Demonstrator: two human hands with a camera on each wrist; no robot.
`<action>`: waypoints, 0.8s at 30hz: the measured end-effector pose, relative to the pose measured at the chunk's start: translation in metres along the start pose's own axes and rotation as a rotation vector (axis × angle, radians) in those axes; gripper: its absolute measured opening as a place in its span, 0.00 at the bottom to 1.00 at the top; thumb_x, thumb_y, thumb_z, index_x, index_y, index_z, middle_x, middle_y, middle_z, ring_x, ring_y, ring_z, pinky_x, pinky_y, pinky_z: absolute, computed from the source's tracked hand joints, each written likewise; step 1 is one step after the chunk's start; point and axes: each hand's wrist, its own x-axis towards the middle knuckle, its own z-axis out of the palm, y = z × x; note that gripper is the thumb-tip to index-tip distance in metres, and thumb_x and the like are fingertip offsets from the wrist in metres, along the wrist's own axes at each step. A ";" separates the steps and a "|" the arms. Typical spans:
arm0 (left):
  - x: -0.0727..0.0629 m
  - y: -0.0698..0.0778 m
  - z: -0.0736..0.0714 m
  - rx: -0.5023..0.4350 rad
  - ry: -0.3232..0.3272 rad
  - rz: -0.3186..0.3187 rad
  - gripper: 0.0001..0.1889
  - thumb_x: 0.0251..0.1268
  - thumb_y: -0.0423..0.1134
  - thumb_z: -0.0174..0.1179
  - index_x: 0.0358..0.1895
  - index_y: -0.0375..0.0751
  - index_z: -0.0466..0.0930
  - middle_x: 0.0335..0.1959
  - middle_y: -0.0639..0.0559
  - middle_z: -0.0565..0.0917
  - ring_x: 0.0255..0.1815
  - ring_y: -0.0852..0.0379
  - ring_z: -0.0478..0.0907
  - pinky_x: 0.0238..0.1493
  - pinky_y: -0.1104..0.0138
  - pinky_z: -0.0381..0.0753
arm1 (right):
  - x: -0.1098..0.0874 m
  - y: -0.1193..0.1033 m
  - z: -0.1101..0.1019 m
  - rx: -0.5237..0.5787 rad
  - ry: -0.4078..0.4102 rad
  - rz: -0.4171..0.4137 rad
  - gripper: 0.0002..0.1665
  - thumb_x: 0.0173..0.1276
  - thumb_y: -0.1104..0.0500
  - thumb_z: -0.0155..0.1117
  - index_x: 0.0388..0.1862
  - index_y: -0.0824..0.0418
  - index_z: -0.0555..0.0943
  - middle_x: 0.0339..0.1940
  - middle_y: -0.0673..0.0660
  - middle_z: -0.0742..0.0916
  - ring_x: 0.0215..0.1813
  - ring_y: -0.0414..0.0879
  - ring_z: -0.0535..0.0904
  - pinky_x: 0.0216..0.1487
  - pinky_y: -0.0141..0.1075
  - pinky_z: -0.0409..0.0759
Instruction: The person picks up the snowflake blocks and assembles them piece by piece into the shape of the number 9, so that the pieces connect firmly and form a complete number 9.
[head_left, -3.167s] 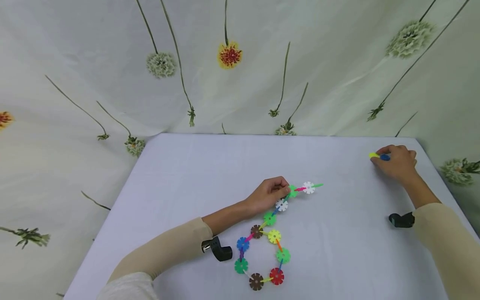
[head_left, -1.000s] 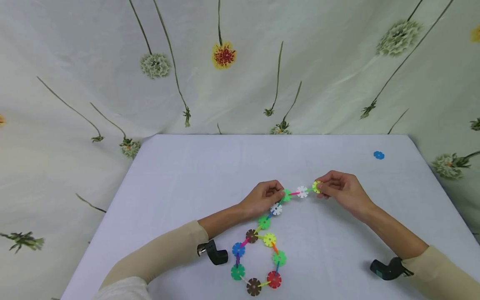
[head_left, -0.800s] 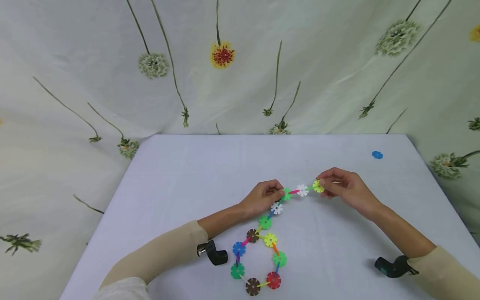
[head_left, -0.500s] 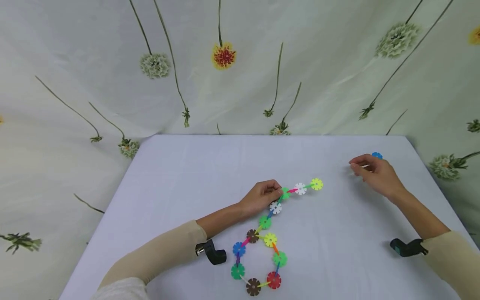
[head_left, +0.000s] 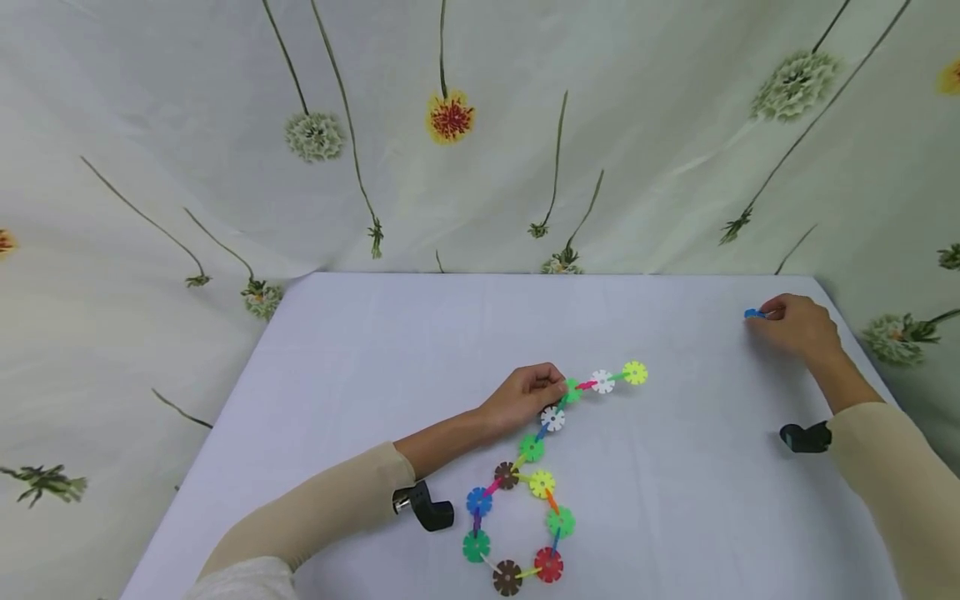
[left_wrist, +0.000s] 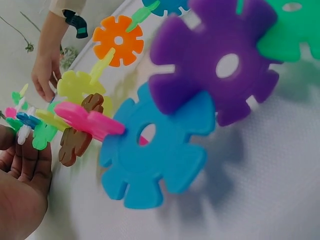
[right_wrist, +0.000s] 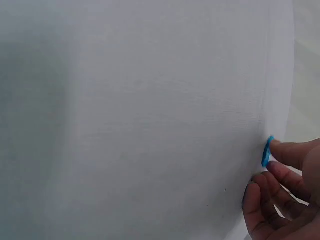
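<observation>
A chain of notched, flower-shaped interlocking discs (head_left: 549,565) lies on the table, with a closed ring near me and a tail running up to the right. My left hand (head_left: 519,402) pinches a green disc (head_left: 573,390) in that tail. Past it come a white disc (head_left: 602,382) and, at the tip, a yellow disc (head_left: 635,372). At the far right, my right hand (head_left: 801,325) pinches a loose blue disc (right_wrist: 267,151) between thumb and finger, down by the cloth. Close up in the left wrist view, a light-blue disc (left_wrist: 155,155) of the ring hides much behind it.
A white cloth (head_left: 390,333) covers the table, whose far edge meets a flower-printed backdrop (head_left: 660,167). Each sleeve carries a black wrist camera (head_left: 433,510); the left one sits beside the ring of discs.
My right hand joined the yellow disc to the end of the chain, let go, then moved right to the blue disc and now pinches it. The left hand keeps its hold on the chain.
</observation>
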 end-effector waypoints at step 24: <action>-0.001 0.000 0.000 -0.005 -0.021 -0.003 0.11 0.86 0.41 0.54 0.53 0.36 0.81 0.35 0.57 0.80 0.37 0.62 0.74 0.47 0.71 0.74 | 0.008 -0.006 0.012 0.088 0.028 -0.118 0.20 0.79 0.58 0.65 0.55 0.73 0.72 0.53 0.77 0.79 0.54 0.69 0.76 0.42 0.41 0.76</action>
